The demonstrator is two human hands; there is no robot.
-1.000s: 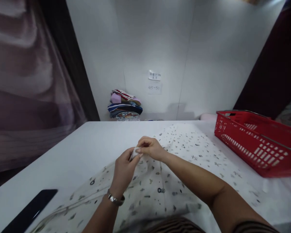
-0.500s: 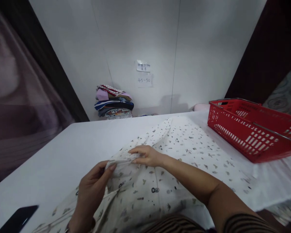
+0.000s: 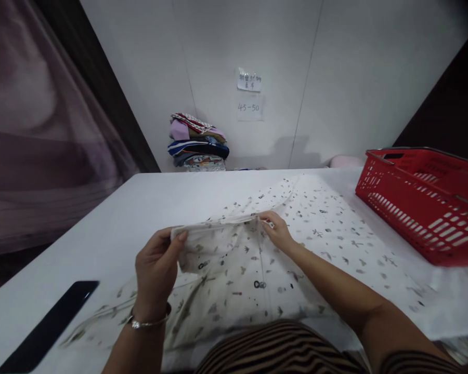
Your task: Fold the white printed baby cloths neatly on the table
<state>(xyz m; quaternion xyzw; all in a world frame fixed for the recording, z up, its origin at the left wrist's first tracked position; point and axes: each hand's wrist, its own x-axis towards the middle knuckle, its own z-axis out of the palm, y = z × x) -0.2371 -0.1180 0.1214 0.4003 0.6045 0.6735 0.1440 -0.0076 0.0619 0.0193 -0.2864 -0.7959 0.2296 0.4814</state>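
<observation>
A white garment (image 3: 320, 234) printed with small dark and green marks lies spread over the white table (image 3: 140, 208). My left hand (image 3: 158, 267) pinches one end of a raised edge of the garment. My right hand (image 3: 276, 234) pinches the other end, so the edge stretches taut between them just above the cloth. A bracelet sits on my left wrist.
A red plastic basket (image 3: 421, 202) stands on the table at the right. A dark flat phone-like object (image 3: 49, 327) lies at the near left. A stack of folded clothes (image 3: 197, 143) rests against the back wall under two paper notes (image 3: 249, 93). A curtain hangs at the left.
My hands started together on a bunched bit of cloth and have drawn apart, left hand toward me and left, right hand to the right, pulling the edge out straight.
</observation>
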